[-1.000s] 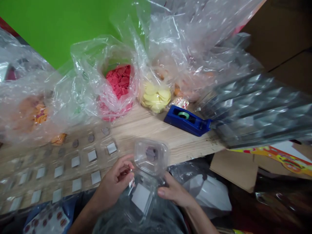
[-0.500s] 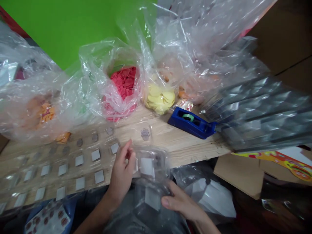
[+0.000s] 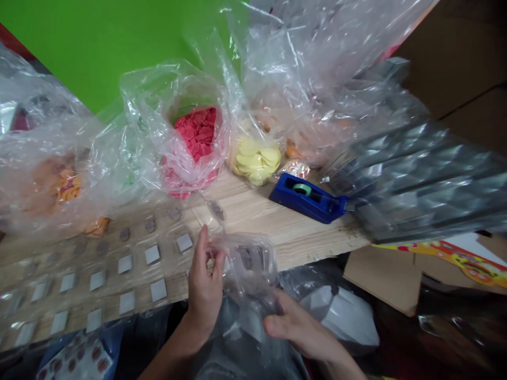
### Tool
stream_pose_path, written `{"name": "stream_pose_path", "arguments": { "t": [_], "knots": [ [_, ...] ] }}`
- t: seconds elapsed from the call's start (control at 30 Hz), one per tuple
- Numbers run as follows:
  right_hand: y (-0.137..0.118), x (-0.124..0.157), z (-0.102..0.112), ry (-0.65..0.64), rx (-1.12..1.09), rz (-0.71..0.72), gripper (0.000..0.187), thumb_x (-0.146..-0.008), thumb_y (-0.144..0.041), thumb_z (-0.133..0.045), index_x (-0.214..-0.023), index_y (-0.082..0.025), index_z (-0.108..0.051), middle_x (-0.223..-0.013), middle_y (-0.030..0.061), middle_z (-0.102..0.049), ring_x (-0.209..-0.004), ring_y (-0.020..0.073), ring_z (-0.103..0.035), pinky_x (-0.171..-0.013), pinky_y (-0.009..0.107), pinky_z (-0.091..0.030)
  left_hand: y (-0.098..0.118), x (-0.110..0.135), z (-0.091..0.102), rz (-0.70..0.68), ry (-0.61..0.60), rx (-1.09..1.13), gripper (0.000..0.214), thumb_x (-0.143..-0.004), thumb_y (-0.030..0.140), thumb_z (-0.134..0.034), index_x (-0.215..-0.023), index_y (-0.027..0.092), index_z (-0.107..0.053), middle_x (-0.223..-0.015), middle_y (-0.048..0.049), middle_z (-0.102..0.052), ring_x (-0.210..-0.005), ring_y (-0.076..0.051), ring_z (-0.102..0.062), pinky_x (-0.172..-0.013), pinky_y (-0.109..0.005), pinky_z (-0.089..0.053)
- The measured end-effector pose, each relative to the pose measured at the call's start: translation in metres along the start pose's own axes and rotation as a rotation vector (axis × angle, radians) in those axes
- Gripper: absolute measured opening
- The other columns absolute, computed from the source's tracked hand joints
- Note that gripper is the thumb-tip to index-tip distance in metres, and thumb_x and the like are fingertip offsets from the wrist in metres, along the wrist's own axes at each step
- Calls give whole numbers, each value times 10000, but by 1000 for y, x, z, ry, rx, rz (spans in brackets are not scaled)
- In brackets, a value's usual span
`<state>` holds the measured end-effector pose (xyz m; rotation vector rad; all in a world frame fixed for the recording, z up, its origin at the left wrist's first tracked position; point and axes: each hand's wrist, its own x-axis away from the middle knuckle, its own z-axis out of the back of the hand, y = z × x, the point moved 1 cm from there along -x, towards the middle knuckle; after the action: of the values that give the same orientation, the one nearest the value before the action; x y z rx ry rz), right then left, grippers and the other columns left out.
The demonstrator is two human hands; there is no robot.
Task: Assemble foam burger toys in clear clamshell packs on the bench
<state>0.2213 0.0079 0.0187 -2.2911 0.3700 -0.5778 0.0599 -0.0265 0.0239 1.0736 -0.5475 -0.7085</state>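
Note:
My left hand [image 3: 204, 290] stands upright and pinches the edge of a crumpled clear plastic blister pack [image 3: 249, 266]. My right hand [image 3: 297, 330] grips the lower part of the same pack from below, its thumb pressed on the plastic. Inside the pack, grey pieces show dimly through the folds, too blurred to make out. A small grey disc [image 3: 216, 210] sits in a clear flap just beyond my left fingers. Rows of clear blisters holding grey squares [image 3: 152, 255] and grey discs [image 3: 149, 226] lie on the plank, left of my left hand.
A wooden plank [image 3: 301, 237] carries plastic bags of red [image 3: 196, 134], yellow [image 3: 255, 161] and orange [image 3: 67, 186] pieces, plus a blue tape dispenser [image 3: 307, 199]. Silver bubble wrap [image 3: 415, 179] lies at right, cardboard [image 3: 380, 279] below it, and a sticker sheet [image 3: 75, 359] at bottom left.
The disc half of the clear pack has swung away from me and over towards the left. My left hand has turned upright and moved up, and the pack now looks more crumpled.

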Motion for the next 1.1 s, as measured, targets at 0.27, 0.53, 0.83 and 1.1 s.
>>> {"name": "stream_pose_path", "arguments": {
  "t": [0.27,0.53,0.83,1.1],
  "knots": [
    [1,3,-3,33,-146,5,607,-626,-623,-690,-1069,-209,-677,-1112,116,-664,-1122,301,-551,-981,452,-380,1,-4,-8,39,40,230,575,-796,337,-601,-1314,218,-380,-1058,-79,-639,-829,-165,-649,-697,-257,-535],
    [-3,4,-5,80,18,-13,586,-680,-532,-701,-1154,-197,-622,-1086,90,-673,-1031,280,-596,-943,443,-419,-2,-7,-9,52,-69,197,598,-793,332,-611,-1329,220,-372,-1147,-94,-601,-935,-162,-615,-820,-283,-502],
    [-16,8,-13,203,155,-42,661,-669,-503,-719,-1223,-181,-555,-1100,103,-664,-1029,296,-592,-899,444,-456,6,-2,-5,310,-278,208,387,-790,419,-590,-1068,151,-571,-999,-78,-662,-941,-208,-621,-828,-310,-481],
    [-7,18,-4,133,-58,-14,602,-757,-494,-654,-1278,-225,-519,-1162,83,-640,-1001,262,-616,-917,422,-442,11,3,-2,183,-33,143,370,-739,386,-622,-1028,159,-575,-987,-65,-668,-920,-200,-633,-837,-304,-477]
  ]
}}
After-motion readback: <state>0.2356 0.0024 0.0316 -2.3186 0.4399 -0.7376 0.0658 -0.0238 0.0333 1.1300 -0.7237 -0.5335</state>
